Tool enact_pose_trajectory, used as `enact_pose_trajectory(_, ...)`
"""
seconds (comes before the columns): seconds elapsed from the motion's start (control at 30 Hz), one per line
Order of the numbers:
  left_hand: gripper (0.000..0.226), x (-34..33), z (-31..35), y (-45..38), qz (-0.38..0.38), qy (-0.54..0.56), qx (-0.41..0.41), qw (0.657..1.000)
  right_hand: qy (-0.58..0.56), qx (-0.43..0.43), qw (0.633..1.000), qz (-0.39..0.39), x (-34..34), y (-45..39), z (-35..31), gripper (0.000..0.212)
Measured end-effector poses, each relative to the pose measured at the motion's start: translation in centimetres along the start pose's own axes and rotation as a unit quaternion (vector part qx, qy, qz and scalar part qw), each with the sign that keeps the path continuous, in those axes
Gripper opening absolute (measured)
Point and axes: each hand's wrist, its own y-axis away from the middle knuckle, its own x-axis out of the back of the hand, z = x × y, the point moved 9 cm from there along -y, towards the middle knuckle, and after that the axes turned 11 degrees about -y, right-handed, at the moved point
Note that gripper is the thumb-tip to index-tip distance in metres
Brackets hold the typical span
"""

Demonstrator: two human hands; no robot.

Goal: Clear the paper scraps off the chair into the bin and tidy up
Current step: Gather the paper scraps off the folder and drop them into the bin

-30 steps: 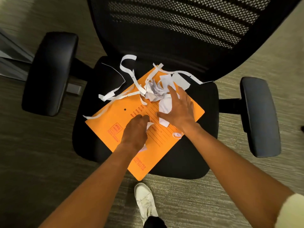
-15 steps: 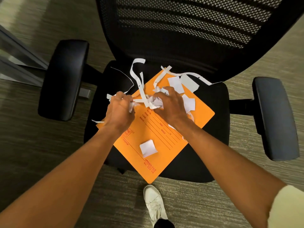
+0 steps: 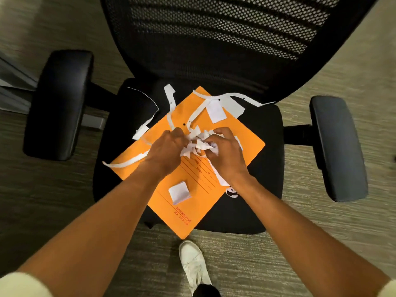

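Both hands' grip (image 3: pixel 198 146) bunches paper scraps (image 3: pixel 198 143) over folder (image 3: pixel 246 144).

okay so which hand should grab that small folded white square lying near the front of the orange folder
Left, probably. The folded white paper square lies beside the left forearm, just below the left hand. The right hand sits farther across the orange folder. Both grip the crumpled white scrap wad.

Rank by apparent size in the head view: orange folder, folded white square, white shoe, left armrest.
1. orange folder
2. left armrest
3. white shoe
4. folded white square
The shoe lies on the floor, farther from the camera, so its rank is unsure.
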Motion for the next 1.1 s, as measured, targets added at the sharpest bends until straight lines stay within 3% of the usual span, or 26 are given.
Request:
enact_pose_trajectory(0.13, 0.039, -0.2, 0.0, 1.1, 0.003, 0.038, 0.006, 0.999, -0.076, -0.005, 0.996, 0.046, 1.9, 0.8, 0.1, 0.024)
enact_pose_trajectory(0.4, 0.016, 1.6, -4.2, 5.8, 0.082, 0.142, 0.111, 0.980, -0.164, -0.013, 0.980, 0.111, 3.8, 2.1, -2.0, 0.018)
enact_pose_trajectory(0.6, 0.029, 1.4, -7.8, 12.6, 0.099, 0.282, 0.202, 0.933, -0.183, -0.019, 0.979, 0.092, 2.1, 4.2, -4.5, 0.016)
enact_pose_trajectory(0.83, 0.042, 1.4, -10.8, 21.8, 0.132, 0.340, 0.293, 0.884, -0.225, -0.007, 0.972, 0.060, -1.4, 8.3, -9.9, 0.011)
enact_pose_trajectory(1.1, 0.015, -0.2, -12.7, 33.4, 0.155, 0.391, 0.366, 0.830, -0.231, 0.043, 0.972, -0.031, -8.9, 15.2, -16.6, 0.013)
